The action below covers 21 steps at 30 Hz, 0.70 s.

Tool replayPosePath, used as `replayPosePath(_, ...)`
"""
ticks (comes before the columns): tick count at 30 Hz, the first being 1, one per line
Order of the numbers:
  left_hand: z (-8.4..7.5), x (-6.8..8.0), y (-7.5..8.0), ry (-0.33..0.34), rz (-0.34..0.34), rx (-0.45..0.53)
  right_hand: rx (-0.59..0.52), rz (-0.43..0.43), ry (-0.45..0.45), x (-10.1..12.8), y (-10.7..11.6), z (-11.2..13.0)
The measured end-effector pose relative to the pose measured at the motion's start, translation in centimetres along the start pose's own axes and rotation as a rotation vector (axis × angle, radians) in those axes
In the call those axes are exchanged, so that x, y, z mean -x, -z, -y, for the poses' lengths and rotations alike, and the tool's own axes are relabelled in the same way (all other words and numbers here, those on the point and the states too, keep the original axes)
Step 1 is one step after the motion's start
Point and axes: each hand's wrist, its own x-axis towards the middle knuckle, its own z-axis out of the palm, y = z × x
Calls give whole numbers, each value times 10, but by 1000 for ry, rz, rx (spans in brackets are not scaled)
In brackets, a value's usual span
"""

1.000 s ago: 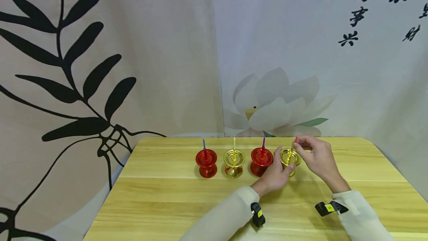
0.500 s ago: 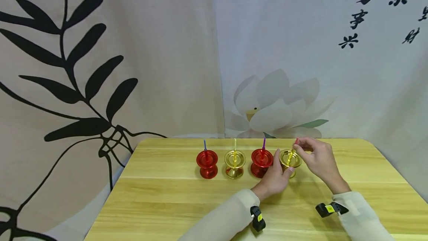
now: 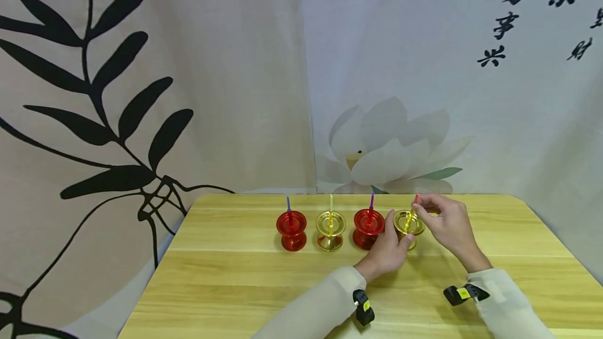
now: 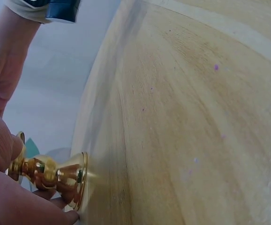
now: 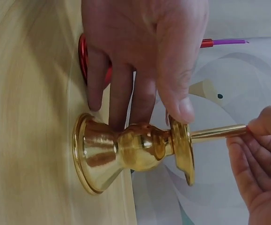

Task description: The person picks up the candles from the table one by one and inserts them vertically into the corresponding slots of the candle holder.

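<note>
At the right end of a row, a gold candle holder (image 3: pixel 401 219) stands upright on the table. My left hand (image 3: pixel 387 252) grips it from the left, with the thumb at the dish rim and the fingers behind the stem, as the right wrist view shows. My right hand (image 3: pixel 451 226) pinches a thin red candle (image 3: pixel 416 199) at the top of the holder's tube (image 5: pixel 215 134). Most of the candle is hidden by the fingertips. In the left wrist view the holder's flared base (image 4: pixel 72 180) shows on the tabletop beside the left fingers.
To the left stand a red holder (image 3: pixel 369 222) with a purple candle, a gold holder (image 3: pixel 330 224) with a pale yellow candle, and a red holder (image 3: pixel 291 224) with a blue candle. Small purple specks (image 4: pixel 216 67) dot the wooden table (image 3: pixel 264 292). A printed curtain hangs behind.
Both hands keep their hold on the gold holder and the red candle. The candle's top has shifted very slightly left since half a second ago.
</note>
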Motion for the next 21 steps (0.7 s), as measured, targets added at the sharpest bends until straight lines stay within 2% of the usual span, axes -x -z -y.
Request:
replayPosePath(5,-5,1,2,-10,7,-13,-6,-14,-9,2,1,-1)
replayPosePath(10,-18,7,8,34,17,-41,5,-11,-11,2,1,-1)
replayPosePath(13,-20,9,10,20,34,-67,15,-7,-23,3,1,-1)
replayPosePath(17,-21,18,19,1,119,-100,8,8,-44,6,3,-3)
replayPosePath(21,-24,37,42,21,273,-174,-6,38,-80,12,9,-5)
